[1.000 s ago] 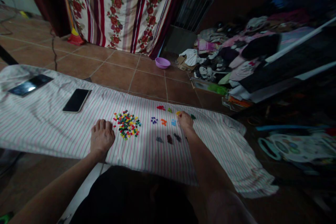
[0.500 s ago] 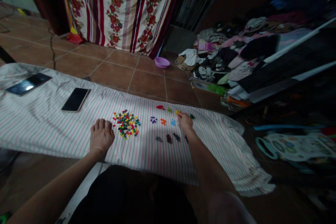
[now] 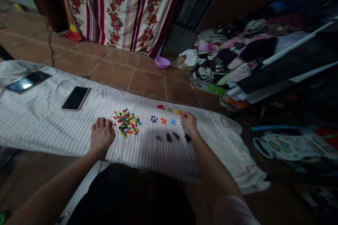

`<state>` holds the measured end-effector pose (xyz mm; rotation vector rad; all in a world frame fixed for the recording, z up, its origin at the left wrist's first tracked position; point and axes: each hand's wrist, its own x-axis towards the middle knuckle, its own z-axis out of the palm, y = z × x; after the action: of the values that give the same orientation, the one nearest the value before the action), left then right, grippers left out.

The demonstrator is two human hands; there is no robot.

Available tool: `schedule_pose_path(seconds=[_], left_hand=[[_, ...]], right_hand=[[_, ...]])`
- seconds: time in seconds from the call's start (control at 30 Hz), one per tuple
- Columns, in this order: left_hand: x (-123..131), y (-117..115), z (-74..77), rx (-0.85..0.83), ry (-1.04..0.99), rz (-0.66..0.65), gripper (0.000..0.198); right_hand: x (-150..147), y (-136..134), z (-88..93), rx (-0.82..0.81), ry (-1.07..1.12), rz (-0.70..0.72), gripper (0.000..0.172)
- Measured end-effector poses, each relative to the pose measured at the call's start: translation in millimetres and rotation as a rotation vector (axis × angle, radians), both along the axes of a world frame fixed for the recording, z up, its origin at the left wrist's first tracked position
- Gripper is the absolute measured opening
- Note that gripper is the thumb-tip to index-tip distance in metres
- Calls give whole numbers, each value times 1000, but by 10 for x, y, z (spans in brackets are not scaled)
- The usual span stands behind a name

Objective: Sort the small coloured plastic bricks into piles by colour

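My left hand [image 3: 102, 133] lies palm down on the striped cloth, its fingers resting on the fabric just left of a mixed heap of small colourful pieces [image 3: 127, 123]. My right hand [image 3: 189, 121] has its fingertips pinched together beside the small yellow pile [image 3: 178, 112]; whatever is between them is too small to make out. Sorted by colour nearby are red pieces [image 3: 160, 107], light green pieces [image 3: 169, 109], purple pieces [image 3: 154, 119], orange pieces [image 3: 163, 121] and light blue pieces [image 3: 173, 121]. Closer to me sit grey pieces [image 3: 158, 137], brown pieces [image 3: 168, 137] and black pieces [image 3: 187, 137].
A phone [image 3: 76, 98] and a dark tablet-like device [image 3: 27, 81] lie on the cloth [image 3: 148, 154] at the left. Beyond its far edge, a purple basin [image 3: 162, 62] stands on the tiled floor. Clothes [image 3: 227, 49] are heaped at the back right.
My right hand has shifted slightly right, off the yellow pile, uncovering the black pieces and covering the dark green ones. My left hand stays in place.
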<state>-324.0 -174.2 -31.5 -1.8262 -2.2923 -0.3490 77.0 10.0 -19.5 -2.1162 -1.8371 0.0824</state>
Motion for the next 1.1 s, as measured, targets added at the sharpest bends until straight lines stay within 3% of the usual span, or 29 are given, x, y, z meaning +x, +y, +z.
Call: schedule_pose_path(seconds=[0.23, 0.43, 0.6, 0.77, 0.93, 1.1], left_hand=[[-13, 7, -37, 16, 4, -2, 22], [-16, 7, -43, 33, -12, -5, 23], [-20, 12, -36, 28, -32, -4, 22], [-19, 14, -42, 33, -41, 3, 22], [-19, 8, -26, 30, -38, 0, 23], [-19, 6, -18, 26, -37, 2, 23]], right_hand=[[-80, -108, 80, 30, 48, 45, 29], [-727, -360, 52, 90, 174, 337, 25], [-1327, -626, -24, 62, 310, 609, 20], [-1716, -814, -153, -6, 361, 813, 18], [-1867, -909, -260, -83, 272, 851, 22], [-1906, -964, -240, -156, 152, 836, 25]])
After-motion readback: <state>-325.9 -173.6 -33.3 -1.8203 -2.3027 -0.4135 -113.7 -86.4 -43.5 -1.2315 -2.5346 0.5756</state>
